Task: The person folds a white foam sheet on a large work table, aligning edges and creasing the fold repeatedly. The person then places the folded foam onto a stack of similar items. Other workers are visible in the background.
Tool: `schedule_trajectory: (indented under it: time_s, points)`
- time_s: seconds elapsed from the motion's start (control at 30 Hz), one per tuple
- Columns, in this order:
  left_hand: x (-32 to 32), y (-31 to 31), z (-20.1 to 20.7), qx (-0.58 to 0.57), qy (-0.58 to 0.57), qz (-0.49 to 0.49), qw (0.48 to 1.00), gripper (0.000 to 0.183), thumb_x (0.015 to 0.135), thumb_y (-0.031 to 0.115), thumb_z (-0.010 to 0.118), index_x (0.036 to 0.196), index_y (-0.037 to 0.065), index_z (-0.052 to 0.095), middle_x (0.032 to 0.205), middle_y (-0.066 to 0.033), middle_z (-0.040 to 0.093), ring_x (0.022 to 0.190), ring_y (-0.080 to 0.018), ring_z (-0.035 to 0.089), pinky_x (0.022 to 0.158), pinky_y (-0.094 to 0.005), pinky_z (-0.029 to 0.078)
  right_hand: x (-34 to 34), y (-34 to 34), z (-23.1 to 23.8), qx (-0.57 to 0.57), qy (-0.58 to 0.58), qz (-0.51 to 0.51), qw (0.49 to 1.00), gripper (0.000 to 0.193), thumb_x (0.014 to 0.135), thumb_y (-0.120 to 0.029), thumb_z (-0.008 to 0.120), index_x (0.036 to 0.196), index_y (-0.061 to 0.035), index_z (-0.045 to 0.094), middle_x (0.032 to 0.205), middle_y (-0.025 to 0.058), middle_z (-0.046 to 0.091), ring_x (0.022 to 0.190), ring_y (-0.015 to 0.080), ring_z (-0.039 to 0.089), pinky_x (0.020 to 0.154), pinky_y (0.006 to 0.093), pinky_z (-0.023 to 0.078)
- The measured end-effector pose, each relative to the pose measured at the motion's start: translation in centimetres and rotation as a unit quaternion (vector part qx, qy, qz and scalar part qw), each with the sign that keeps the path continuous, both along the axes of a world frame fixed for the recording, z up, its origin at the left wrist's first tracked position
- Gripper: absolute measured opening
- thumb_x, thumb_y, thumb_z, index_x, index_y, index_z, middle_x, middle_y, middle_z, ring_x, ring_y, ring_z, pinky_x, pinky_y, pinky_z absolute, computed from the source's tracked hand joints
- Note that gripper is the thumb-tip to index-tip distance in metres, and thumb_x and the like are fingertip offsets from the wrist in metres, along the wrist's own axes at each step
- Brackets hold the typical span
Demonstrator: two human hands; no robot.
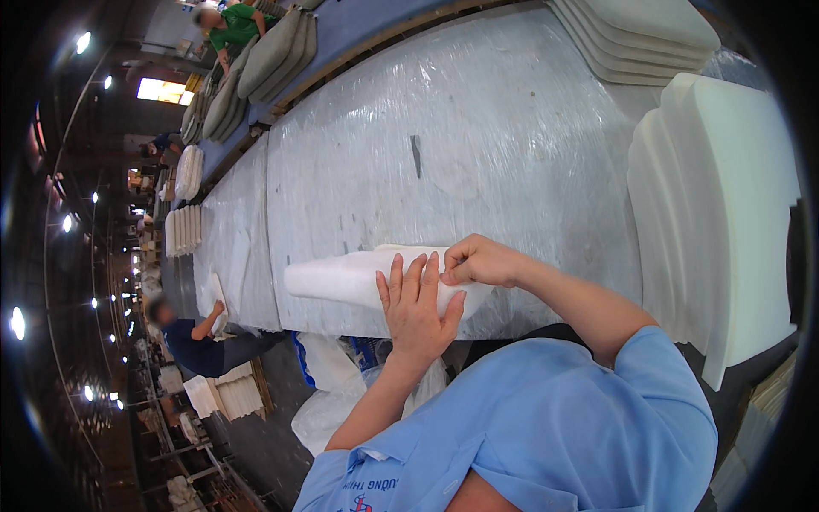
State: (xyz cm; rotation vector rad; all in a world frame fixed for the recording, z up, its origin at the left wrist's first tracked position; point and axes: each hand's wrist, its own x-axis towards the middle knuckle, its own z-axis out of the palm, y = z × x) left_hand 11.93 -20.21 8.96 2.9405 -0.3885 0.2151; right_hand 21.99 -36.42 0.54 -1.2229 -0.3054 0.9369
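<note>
A long white padded cushion (333,277) lies along the near edge of the table in front of me. My left hand (418,311) rests on top of it near its right half, fingers stretched out and spread. Just to the right, my right hand (478,260) is closed in a pinch at the cushion's upper right edge. What exactly lies between those fingertips is partly hidden by the fingers. A thin cream-coloured edge shows along the cushion's far side.
Clear plastic film covers the table (478,145); a dark mark (416,156) shows on it. White foam slabs (742,196) are stacked at right, pale cushions (640,38) at far right. Plastic bags (324,410) lie below the near edge. Co-workers stand at left (196,341) and far left (239,30).
</note>
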Motion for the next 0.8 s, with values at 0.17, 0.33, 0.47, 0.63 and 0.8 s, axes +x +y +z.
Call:
schedule_trajectory:
  time_s: [0.17,0.33,0.47,0.63,0.8]
  points:
    - [-0.1,0.0,-0.5,0.010,-0.011,0.006,1.000,0.065,0.091,0.034,0.069,0.146,0.002,0.057,0.141,-0.0181,0.059,0.143,-0.0456,0.042,0.123,-0.0639,0.014,1.1,1.3,-1.2,-0.055,-0.019,0.029,0.998,0.026,0.085,-0.022,0.082,0.070,-0.0065,0.066,0.066,0.0002,0.054,0.065,0.0128,0.046,0.060,0.0334,0.036]
    - [0.4,-0.7,0.1,0.007,-0.017,-0.011,1.000,0.060,0.091,0.032,0.068,0.142,0.002,0.061,0.134,-0.0180,0.063,0.138,-0.0455,0.047,0.122,-0.0636,0.017,1.8,2.2,-6.0,-0.249,-0.262,-0.040,0.931,0.022,0.088,-0.024,0.076,0.076,-0.0069,0.068,0.076,0.0083,0.067,0.068,0.0168,0.062,0.064,0.0383,0.048]
    - [-0.1,-0.4,0.3,0.021,-0.004,-0.003,1.000,0.047,0.088,0.032,0.071,0.126,0.003,0.071,0.118,-0.0142,0.069,0.126,-0.0408,0.055,0.118,-0.0599,0.026,0.1,0.8,-8.6,-0.186,-0.139,-0.180,0.956,0.013,0.093,-0.018,0.068,0.092,-0.0049,0.070,0.088,0.0087,0.073,0.073,0.0143,0.067,0.062,0.0330,0.051]
    - [0.6,-0.4,0.4,0.011,-0.004,-0.019,1.000,0.028,0.085,0.031,0.074,0.099,0.007,0.077,0.101,-0.0076,0.073,0.107,-0.0306,0.063,0.107,-0.0529,0.037,0.2,-4.3,-6.7,-0.085,0.067,-0.277,0.955,0.018,0.097,-0.015,0.062,0.108,-0.0041,0.070,0.090,0.0096,0.072,0.076,0.0122,0.065,0.063,0.0284,0.050]
    - [1.2,-0.5,0.4,0.008,0.021,-0.020,1.000,0.023,0.087,0.029,0.072,0.092,0.008,0.078,0.097,-0.0068,0.076,0.100,-0.0278,0.065,0.103,-0.0495,0.039,-0.6,-7.8,-8.7,-0.169,-0.039,-0.245,0.954,0.019,0.097,-0.019,0.065,0.102,-0.0022,0.073,0.089,0.0075,0.070,0.073,0.0123,0.060,0.063,0.0291,0.048]
